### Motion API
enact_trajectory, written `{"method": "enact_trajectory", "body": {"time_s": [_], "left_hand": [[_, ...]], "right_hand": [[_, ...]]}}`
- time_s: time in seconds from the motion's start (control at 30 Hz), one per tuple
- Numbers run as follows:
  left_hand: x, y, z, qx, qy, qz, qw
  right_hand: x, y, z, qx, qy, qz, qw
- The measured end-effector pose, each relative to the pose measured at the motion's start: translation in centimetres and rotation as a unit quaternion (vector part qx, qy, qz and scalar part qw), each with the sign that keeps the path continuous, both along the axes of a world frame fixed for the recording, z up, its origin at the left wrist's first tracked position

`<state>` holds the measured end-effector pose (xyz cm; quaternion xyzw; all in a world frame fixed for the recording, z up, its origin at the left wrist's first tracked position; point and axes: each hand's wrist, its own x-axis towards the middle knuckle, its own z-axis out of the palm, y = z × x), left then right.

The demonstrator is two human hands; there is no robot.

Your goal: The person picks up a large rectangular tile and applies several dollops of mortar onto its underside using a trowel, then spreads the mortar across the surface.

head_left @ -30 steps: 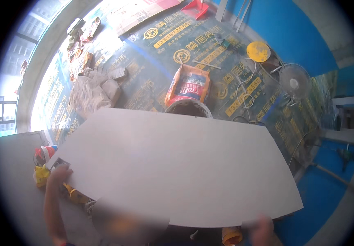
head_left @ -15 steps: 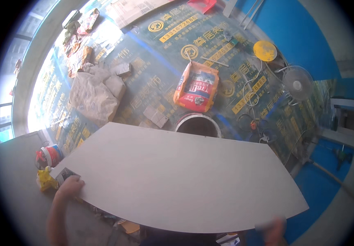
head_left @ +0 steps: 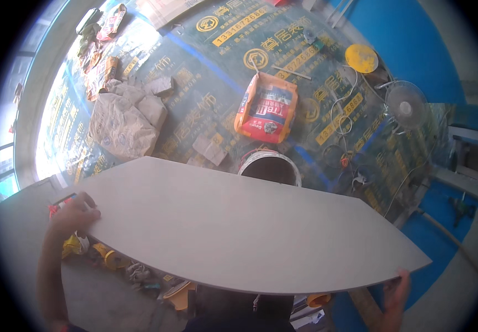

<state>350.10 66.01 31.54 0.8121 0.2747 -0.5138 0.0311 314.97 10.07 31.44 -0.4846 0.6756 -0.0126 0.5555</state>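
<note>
A large, thin, pale grey tile [head_left: 239, 227] spans the space in front of me, its near edge close to my body. My left hand [head_left: 76, 214] is closed round its left end, the fingers bent over the edge. At the near right corner my right hand [head_left: 397, 288] grips the edge, fingertips on the upper face and the rest of the hand below. Just past the tile's far edge stands a bucket [head_left: 272, 167], partly hidden by it. Beneath my left hand lies a yellow crumpled wrapper [head_left: 73, 245], partly covered.
An orange and red bag [head_left: 266, 108] stands on the printed floor sheet beyond the bucket. Brown paper sacks [head_left: 125, 124] lie at the left. A fan [head_left: 406, 105], a yellow round lid [head_left: 361, 58] and loose cable are at the right. Tools lie under the near edge.
The tile's near edge has risen away from me and its surface has tilted. My left hand moved up the left end; the dark flat piece by it no longer shows. My right hand now grips the corner.
</note>
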Motion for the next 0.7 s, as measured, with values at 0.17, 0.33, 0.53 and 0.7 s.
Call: {"method": "enact_trajectory", "body": {"time_s": [0.17,0.33,0.53,0.7], "left_hand": [[0.0,2.7,-3.0,-0.252,-0.106,0.064,0.96],[-2.4,9.9,-4.3,-0.406,-0.273,0.094,0.867],[-6.3,6.3,-9.6,-0.232,-0.372,-0.059,0.897],[-10.5,6.7,-13.3,-0.162,-0.358,-0.019,0.919]], "right_hand": [[2.3,-2.4,-1.6,-0.123,0.065,-0.001,0.99],[3.3,-2.5,-1.0,-0.103,0.156,0.123,0.975],[7.1,1.7,4.0,-0.446,0.09,0.534,0.713],[14.1,8.4,-3.3,-0.432,-0.058,0.712,0.55]]}}
